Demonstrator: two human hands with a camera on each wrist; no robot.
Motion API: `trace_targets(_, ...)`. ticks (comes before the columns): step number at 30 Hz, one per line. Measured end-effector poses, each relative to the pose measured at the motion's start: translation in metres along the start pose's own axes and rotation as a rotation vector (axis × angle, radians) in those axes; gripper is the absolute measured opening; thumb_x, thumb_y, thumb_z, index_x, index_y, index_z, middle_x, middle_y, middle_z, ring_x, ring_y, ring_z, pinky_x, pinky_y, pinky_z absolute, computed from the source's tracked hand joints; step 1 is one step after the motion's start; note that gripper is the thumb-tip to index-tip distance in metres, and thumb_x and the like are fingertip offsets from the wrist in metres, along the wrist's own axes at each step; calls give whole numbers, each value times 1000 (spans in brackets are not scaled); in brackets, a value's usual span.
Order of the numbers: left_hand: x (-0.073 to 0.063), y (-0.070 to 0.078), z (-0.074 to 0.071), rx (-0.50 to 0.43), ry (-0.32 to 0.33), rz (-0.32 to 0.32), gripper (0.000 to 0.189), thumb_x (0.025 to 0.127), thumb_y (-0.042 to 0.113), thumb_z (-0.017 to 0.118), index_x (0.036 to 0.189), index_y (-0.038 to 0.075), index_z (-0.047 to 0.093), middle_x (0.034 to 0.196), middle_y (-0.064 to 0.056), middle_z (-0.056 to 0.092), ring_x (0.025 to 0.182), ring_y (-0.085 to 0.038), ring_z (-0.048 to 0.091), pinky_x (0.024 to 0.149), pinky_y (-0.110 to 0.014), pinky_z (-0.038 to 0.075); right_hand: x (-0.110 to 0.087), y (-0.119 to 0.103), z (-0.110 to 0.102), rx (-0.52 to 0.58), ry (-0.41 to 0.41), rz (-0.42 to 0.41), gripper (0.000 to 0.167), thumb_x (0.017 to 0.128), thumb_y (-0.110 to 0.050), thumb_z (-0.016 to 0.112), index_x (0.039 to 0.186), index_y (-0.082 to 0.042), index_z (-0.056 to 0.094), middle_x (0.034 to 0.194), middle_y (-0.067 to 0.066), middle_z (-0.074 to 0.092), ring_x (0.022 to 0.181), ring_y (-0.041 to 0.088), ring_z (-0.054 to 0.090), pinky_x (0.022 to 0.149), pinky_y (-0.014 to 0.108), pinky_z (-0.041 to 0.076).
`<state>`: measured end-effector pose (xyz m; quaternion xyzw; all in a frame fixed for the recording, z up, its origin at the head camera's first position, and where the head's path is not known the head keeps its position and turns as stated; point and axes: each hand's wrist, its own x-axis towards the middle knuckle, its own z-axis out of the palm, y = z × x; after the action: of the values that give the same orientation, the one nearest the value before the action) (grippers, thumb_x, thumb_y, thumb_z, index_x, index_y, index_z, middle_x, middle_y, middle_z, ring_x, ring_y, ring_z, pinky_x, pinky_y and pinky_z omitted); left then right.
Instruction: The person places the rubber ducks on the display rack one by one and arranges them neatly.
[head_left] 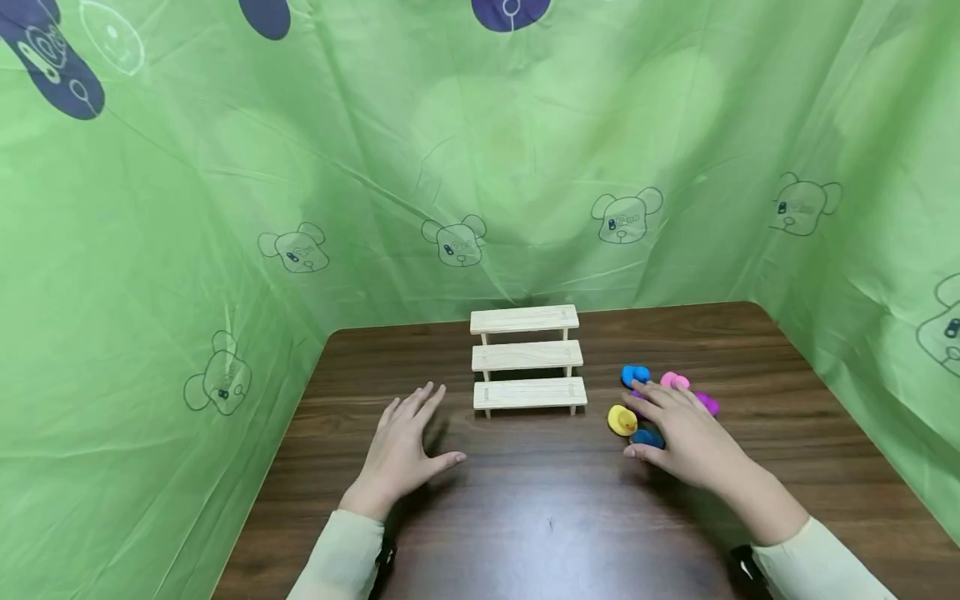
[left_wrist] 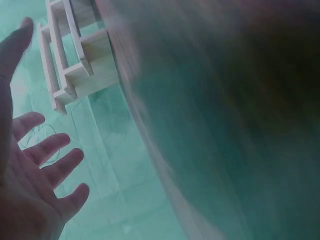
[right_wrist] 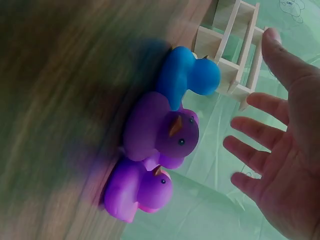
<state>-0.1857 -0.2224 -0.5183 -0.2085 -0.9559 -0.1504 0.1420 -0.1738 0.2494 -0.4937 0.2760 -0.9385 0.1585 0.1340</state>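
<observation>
Several rubber ducks lie grouped on the right of the table: a yellow duck (head_left: pixel 622 420), a bright blue duck (head_left: pixel 635 375), a pink duck (head_left: pixel 675 380), a darker blue duck (head_left: pixel 647 438) and purple ducks (right_wrist: pixel 142 125). Over this group hovers my right hand (head_left: pixel 693 437), fingers spread and palm down, partly hiding some of them. Nothing is in its grasp. My left hand (head_left: pixel 399 450) is held above the table with thumb and fingers apart, also without anything in it. Nearest to it stands a three-step wooden rack (head_left: pixel 528 392) of pale wood, just beyond its fingertips to the right.
Dark wood-grain table (head_left: pixel 525 492) carries everything, with its rounded far edge just behind the rack. A green curtain (head_left: pixel 525 150) printed with bear outlines surrounds the table at the back and both sides.
</observation>
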Motion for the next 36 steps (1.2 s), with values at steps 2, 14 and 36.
trace_targets(2, 6, 1, 3, -45, -13, -13, 115, 74, 76, 81, 166, 27, 31, 165, -8, 41, 147, -30, 43, 123, -58, 28, 4, 2, 1, 4, 3, -17, 80, 76, -42, 95, 143, -8, 64, 149, 18, 57, 138, 39, 52, 115, 66, 34)
trace_targets(14, 37, -1, 27, -338, -55, -179, 95, 77, 50, 93, 157, 22, 50, 152, -6, 56, 140, -31, 52, 116, -49, 43, 25, 2, 8, 9, -64, 17, 49, 82, -21, 92, 124, -5, 75, 123, 14, 71, 118, 35, 66, 99, 56, 54)
trace_targets(36, 70, -4, 54, -824, -230, -270, 74, 82, 1, 90, 147, -2, 54, 134, -19, 67, 116, -30, 70, 96, -38, 59, 40, 7, 16, 57, -135, 73, 23, 82, -7, 87, 87, -15, 67, 72, -6, 56, 66, 11, 48, 60, 34, 46)
